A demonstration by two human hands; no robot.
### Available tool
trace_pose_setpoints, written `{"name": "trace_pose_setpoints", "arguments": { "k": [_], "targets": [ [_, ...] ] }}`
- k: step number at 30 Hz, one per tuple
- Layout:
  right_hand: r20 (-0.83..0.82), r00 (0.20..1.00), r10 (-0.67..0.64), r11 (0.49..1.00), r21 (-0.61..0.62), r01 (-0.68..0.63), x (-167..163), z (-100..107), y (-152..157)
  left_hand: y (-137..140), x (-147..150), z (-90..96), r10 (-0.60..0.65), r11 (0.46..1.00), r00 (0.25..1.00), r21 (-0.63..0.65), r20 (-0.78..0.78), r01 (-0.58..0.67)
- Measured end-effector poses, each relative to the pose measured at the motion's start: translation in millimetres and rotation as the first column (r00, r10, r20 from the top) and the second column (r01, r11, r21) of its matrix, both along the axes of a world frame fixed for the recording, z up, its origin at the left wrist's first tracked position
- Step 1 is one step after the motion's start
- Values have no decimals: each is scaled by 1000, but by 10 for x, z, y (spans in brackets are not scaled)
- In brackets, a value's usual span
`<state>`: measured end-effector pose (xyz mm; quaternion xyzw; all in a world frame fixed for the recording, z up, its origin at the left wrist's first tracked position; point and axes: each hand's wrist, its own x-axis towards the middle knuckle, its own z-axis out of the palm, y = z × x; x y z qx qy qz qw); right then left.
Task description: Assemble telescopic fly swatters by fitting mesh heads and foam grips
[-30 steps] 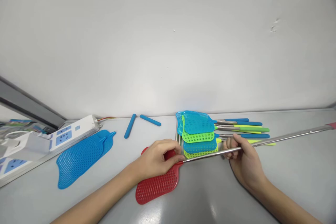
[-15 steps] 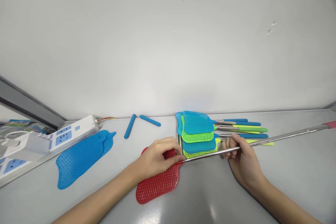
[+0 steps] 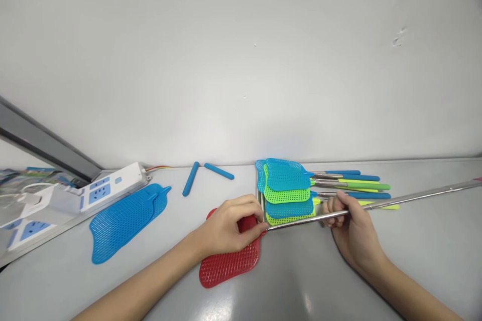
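Observation:
A red fly swatter head (image 3: pixel 230 268) lies on the table in front of me, partly covered by my left hand (image 3: pixel 235 224). That hand is closed, with thumb and fingertips pinching the head's neck where it meets the tip of a metal telescopic rod (image 3: pixel 301 221). My right hand (image 3: pixel 354 228) is wrapped round the rod farther along, its thumb on top. The extended rod slants up to the right, where a bit of a red grip (image 3: pixel 478 180) shows at the picture's edge. The joint at the neck is mostly hidden by my fingertips.
Behind the rod lies a pile of blue and green fly swatters (image 3: pixel 288 175) with coloured grips. Two loose blue grips (image 3: pixel 191 179) lie near the wall. Stacked blue swatter heads (image 3: pixel 124 220) rest at the left, beside a white power strip (image 3: pixel 130 179).
The whole view has shifted slightly, so things sit a little farther right. Both hands keep their hold on the swatter; my left fingertips now cover more of the joint.

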<state>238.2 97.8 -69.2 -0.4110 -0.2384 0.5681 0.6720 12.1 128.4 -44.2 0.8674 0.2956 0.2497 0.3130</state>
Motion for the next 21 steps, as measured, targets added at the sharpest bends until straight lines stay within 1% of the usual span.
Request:
{"name": "trace_pose_setpoints", "arguments": {
  "k": [3, 7, 17, 21],
  "targets": [
    [-1, 1000, 6, 1000, -9, -6, -3, 4, 2, -19, -8, 31, -30, 999, 999, 18, -45, 31],
    [-10, 1000, 3, 1000, -9, -3, -9, 14, 4, -24, -16, 41, -34, 999, 996, 28, -84, 36],
    [-15, 1000, 8, 1000, -20, -9, -13, 16, 10, -15, -8, 24, -60, 997, 993, 41, -103, 65],
    [-19, 1000, 4, 1000, -15, -4, -12, 16, 8, -14, 0, 16, -64, 995, 991, 75, -119, 73]
  ]
}}
